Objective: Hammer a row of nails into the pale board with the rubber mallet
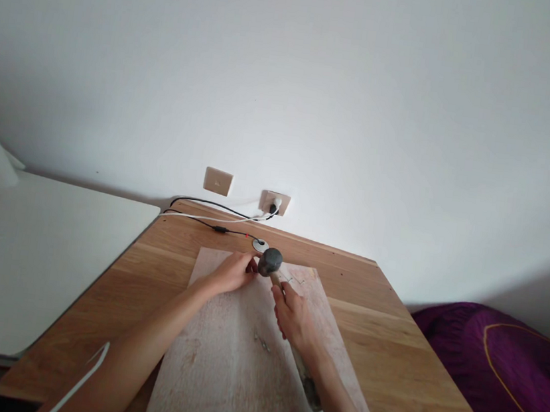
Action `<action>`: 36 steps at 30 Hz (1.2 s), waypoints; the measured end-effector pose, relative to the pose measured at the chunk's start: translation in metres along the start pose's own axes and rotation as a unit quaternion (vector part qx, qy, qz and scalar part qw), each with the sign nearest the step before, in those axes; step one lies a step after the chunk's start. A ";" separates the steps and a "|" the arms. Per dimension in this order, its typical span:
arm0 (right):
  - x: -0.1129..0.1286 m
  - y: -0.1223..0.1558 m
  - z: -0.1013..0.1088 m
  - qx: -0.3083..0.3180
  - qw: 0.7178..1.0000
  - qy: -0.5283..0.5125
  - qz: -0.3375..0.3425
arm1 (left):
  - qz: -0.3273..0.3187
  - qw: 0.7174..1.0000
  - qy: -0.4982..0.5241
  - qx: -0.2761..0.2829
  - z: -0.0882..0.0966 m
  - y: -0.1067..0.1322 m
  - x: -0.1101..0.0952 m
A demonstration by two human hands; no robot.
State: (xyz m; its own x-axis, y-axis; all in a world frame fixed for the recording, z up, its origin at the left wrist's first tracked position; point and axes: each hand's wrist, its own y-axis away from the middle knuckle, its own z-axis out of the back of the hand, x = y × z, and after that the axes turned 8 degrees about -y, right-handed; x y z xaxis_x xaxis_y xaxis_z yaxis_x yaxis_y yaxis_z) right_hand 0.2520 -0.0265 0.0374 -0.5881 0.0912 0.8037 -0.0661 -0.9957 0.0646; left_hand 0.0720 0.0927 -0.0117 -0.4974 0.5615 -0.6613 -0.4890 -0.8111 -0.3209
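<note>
My right hand (294, 315) is wrapped around the wooden handle of a mallet (270, 261) with a dark, rounded head. The handle's far end sticks out beneath my right forearm. At the far end of a pale wooden board (214, 372), my left hand (237, 271) has its fingertips pinched together, just left of the mallet head. What they hold, if anything, is hidden. A few thin nails (262, 343) lie loose in the middle of the board. Some thin, nail-like pieces (296, 280) show right of the mallet head, too small to make out clearly.
The board lies on a wooden table (387, 353) against a white wall. Black and white cables (203, 217) run along the back to a wall socket (275, 203). A white table (48, 258) adjoins on the left; a purple cushion-like object (478, 351) sits right.
</note>
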 end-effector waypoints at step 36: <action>0.010 0.006 0.001 -0.022 0.988 -0.154 0.013 | -0.028 1.000 0.006 0.010 -0.001 0.001 0.002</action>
State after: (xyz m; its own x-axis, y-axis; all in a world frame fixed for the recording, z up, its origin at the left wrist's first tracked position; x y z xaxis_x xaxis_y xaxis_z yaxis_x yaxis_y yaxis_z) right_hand 0.2464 -0.0318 0.0469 -0.3175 0.0508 0.9469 -0.0936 -0.9954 0.0220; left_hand 0.0714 0.0931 -0.0139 -0.4607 0.6042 -0.6501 -0.5310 -0.7746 -0.3436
